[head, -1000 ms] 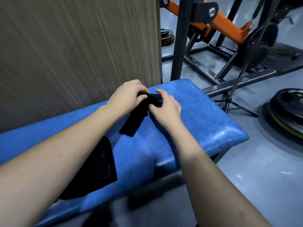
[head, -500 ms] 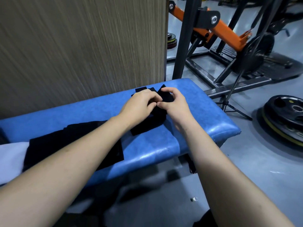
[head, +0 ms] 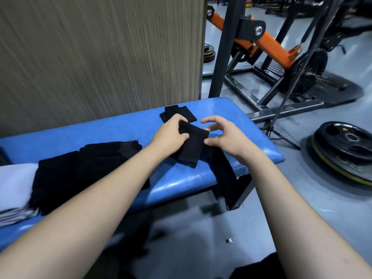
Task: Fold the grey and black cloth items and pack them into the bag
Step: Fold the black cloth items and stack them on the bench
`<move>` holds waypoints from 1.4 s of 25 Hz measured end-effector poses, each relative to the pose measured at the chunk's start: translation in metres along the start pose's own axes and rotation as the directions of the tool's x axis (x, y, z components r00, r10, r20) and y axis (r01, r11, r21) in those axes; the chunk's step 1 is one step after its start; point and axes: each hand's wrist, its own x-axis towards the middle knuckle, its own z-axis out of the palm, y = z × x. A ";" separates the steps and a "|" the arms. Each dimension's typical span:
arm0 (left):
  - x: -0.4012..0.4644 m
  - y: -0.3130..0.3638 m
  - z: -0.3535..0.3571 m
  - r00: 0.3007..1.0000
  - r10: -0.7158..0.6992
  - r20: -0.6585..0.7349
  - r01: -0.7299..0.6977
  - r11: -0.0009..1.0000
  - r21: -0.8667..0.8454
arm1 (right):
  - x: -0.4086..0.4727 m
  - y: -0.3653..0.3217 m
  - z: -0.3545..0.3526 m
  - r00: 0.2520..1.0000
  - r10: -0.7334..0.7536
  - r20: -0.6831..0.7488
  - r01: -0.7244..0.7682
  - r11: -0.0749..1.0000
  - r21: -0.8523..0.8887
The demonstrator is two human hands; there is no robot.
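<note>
Cloth [head: 190,144], a small black folded piece, sits at mid-frame on the blue bench [head: 181,184], and both hands meet on it. Nearest the camera, at the bottom right corner, a dark fabric edge [head: 261,266] shows, and a tiny metal bit [head: 230,240] lies on the grey floor [head: 302,208] at lower centre. At the left edge a white stack [head: 14,190] rests on the bench, and just right of it a black pile [head: 84,170] spreads under the left forearm. A dark strip [head: 225,178] hangs over the bench's front edge below the right wrist; whether it belongs to the held piece cannot be told.

The left hand [head: 171,133] grips the cloth's left side, thumb on top and fingers curled over the far edge. The right hand [head: 225,135] sits at the cloth's right edge, thumb tip touching that edge, while its fingers arch loosely above, spread and holding nothing firmly.

Just beyond the left hand's knuckles, a second black folded piece [head: 181,113] lies flat near the bench's far edge. Right of the bench, weight plates [head: 346,146] lie stacked on the floor. A wood-grain panel [head: 100,53] fills the upper left, and a dark frame with an orange arm [head: 267,43] stands at upper right.
</note>
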 end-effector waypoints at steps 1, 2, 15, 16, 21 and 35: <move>-0.005 0.000 0.002 1.000 -0.004 -0.018 0.005 0.997 0.073 | 0.001 0.005 -0.001 1.000 0.002 -0.014 -0.004 0.991 -0.137; -0.009 0.000 0.004 1.000 0.003 -0.025 0.001 0.990 0.142 | 0.003 0.009 -0.001 1.000 0.001 -0.009 -0.004 0.968 -0.252; -0.051 0.023 0.042 0.999 0.046 0.021 -0.051 0.940 0.336 | -0.015 0.010 0.003 0.997 0.038 0.070 0.031 0.626 -0.779; -0.053 0.022 0.044 0.999 0.027 0.023 -0.033 0.937 0.349 | -0.020 0.011 0.001 0.995 0.062 0.073 0.020 0.614 -0.789; -0.059 0.016 0.047 0.996 0.076 -0.052 -0.054 0.937 0.345 | -0.030 0.019 -0.004 0.998 0.066 0.024 -0.023 0.638 -0.770; -0.058 0.011 0.032 0.998 0.024 -0.052 -0.015 0.988 0.156 | -0.026 0.020 0.008 1.000 0.020 0.020 -0.002 0.744 -0.668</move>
